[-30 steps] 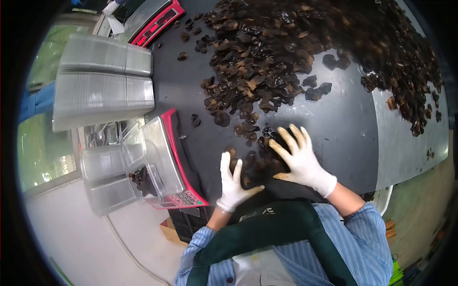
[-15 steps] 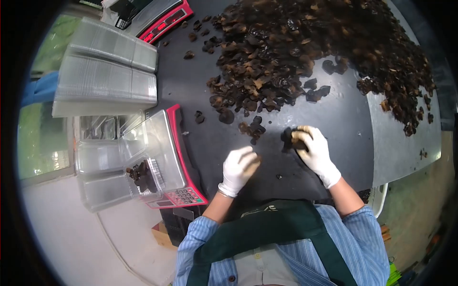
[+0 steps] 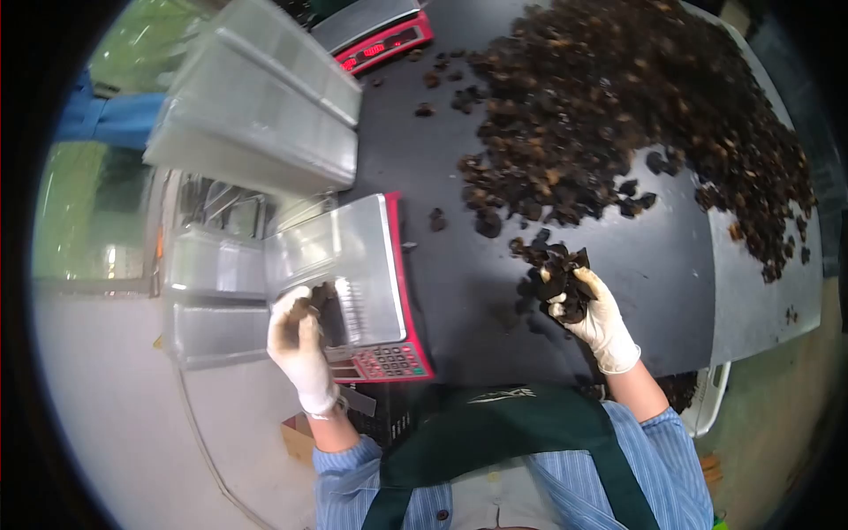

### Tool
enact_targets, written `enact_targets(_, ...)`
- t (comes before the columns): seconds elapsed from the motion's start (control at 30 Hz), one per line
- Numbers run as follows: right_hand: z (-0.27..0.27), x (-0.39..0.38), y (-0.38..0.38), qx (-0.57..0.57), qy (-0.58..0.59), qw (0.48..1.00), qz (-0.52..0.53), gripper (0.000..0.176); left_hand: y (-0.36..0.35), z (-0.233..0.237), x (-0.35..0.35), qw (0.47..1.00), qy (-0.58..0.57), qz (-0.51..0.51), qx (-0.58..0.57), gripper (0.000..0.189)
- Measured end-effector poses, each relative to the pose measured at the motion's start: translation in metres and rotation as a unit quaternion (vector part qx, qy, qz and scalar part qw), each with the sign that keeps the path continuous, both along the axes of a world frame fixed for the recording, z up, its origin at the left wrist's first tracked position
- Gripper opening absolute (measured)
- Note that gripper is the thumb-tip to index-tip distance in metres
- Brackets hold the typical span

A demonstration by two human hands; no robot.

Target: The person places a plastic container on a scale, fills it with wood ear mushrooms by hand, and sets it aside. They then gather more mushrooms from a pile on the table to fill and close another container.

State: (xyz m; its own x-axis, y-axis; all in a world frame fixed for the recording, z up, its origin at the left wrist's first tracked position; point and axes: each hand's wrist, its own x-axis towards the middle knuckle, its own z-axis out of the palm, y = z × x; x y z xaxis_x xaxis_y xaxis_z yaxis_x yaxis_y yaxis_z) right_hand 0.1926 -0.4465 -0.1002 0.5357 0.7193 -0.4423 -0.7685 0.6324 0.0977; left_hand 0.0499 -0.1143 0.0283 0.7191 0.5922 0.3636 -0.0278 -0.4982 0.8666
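Observation:
A big heap of dark dried mushrooms (image 3: 636, 115) covers the far half of the black table (image 3: 459, 274). My right hand (image 3: 596, 318), in a white glove, is shut on a handful of mushrooms (image 3: 558, 276) lifted just above the table. My left hand (image 3: 299, 344), also gloved, is closed on a few mushrooms over the clear plastic box (image 3: 340, 265) that sits on the red scale (image 3: 389, 358). Some dark pieces lie in the box near my fingers.
Stacks of clear plastic boxes (image 3: 256, 110) stand at the back left, with more clear boxes (image 3: 212, 300) left of the scale. A second red scale (image 3: 375, 31) sits at the far edge. Loose mushrooms (image 3: 481, 221) lie scattered between the heap and the scale.
My left hand has carried mushrooms from the table leftwards to the box on the scale. My right hand closed on a handful and lifted it. The view has shifted to the left.

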Motion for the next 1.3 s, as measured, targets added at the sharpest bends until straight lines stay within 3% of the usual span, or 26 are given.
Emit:
enact_targets(0.03, 0.003, -0.002, 0.01, -0.019, -0.014, 1.0, 0.013, 0.043, 0.021, 0.007, -0.005, 0.992, 0.025, 0.039, 0.118, 0.016)
enact_targets(0.07, 0.008, -0.002, 0.021, -0.037, -0.029, 0.999, 0.025, 0.043, 0.038, 0.008, -0.013, 0.997, 0.05, 0.049, 0.042, 0.02)
enact_targets(0.13, 0.018, -0.001, 0.044, -0.113, -0.092, 0.988, 0.052, 0.041, 0.075, -0.005, -0.021, 0.974, 0.112, -0.007, 0.195, 0.025)
enact_targets(0.23, 0.039, 0.003, 0.087, -0.157, -0.235, 0.958, 0.048, 0.041, 0.086, -0.022, -0.022, 0.931, 0.183, -0.023, 0.315, 0.031)
enact_targets(0.33, 0.072, 0.002, 0.135, -0.266, -0.42, 0.864, 0.079, 0.033, 0.065, -0.024, -0.016, 0.954, 0.166, -0.05, 0.245, 0.036)
enact_targets(0.4, 0.098, -0.001, 0.167, -0.313, -0.573, 0.752, 0.091, 0.028, 0.055, -0.023, -0.016, 0.979, 0.143, -0.045, 0.136, 0.04)
enact_targets(0.43, 0.106, -0.004, 0.184, -0.314, -0.635, 0.7, 0.092, 0.026, 0.053, -0.029, -0.016, 0.997, 0.062, -0.046, -0.025, 0.034)
enact_targets(0.47, 0.108, -0.012, 0.204, -0.274, -0.686, 0.674, 0.016, 0.026, 0.05, -0.027, -0.018, 0.991, 0.028, -0.036, -0.122, 0.032)
enact_targets(0.5, 0.105, -0.013, 0.22, -0.257, -0.758, 0.6, -0.01, 0.031, 0.049, -0.022, -0.02, 0.976, -0.006, -0.025, -0.218, 0.032)
enact_targets(0.63, 0.115, -0.042, 0.261, -0.314, -0.903, 0.279, 0.087, 0.047, 0.053, -0.034, -0.023, 0.966, -0.087, 0.001, -0.242, 0.044)
enact_targets(0.67, 0.109, -0.048, 0.267, -0.312, -0.923, 0.202, 0.096, 0.053, 0.054, -0.037, -0.023, 0.978, -0.065, -0.002, -0.2, 0.048)
enact_targets(0.7, 0.111, -0.05, 0.271, -0.293, -0.933, 0.178, 0.106, 0.061, 0.052, -0.033, -0.022, 0.984, -0.036, 0.002, -0.176, 0.048)
enact_targets(0.77, 0.118, -0.045, 0.268, -0.282, -0.933, 0.189, 0.116, 0.066, 0.05, -0.032, -0.024, 0.979, -0.065, -0.002, -0.192, 0.047)
enact_targets(0.83, 0.126, -0.03, 0.256, -0.238, -0.918, 0.282, 0.147, 0.07, 0.057, -0.033, -0.026, 0.983, -0.084, 0.023, -0.163, 0.048)
enact_targets(0.9, 0.128, -0.013, 0.243, -0.205, -0.883, 0.393, 0.152, 0.055, 0.068, -0.029, -0.036, 0.985, -0.097, 0.031, -0.137, 0.047)
enact_targets(0.97, 0.126, 0.0, 0.226, -0.218, -0.842, 0.46, 0.178, 0.045, 0.078, -0.027, -0.046, 0.987, -0.108, 0.039, -0.113, 0.046)
enact_targets(1.07, 0.108, 0.005, 0.212, -0.233, -0.735, 0.607, 0.194, 0.037, 0.098, -0.02, -0.066, 0.982, -0.094, 0.074, -0.149, 0.044)
enact_targets(1.2, 0.103, -0.002, 0.213, -0.262, -0.843, 0.438, 0.17, 0.033, 0.11, -0.008, -0.083, 0.989, -0.036, 0.072, -0.125, 0.037)
enact_targets(1.3, 0.109, -0.006, 0.218, -0.265, -0.86, 0.415, 0.138, 0.033, 0.112, 0.0, -0.084, 0.995, -0.014, 0.046, -0.092, 0.039)
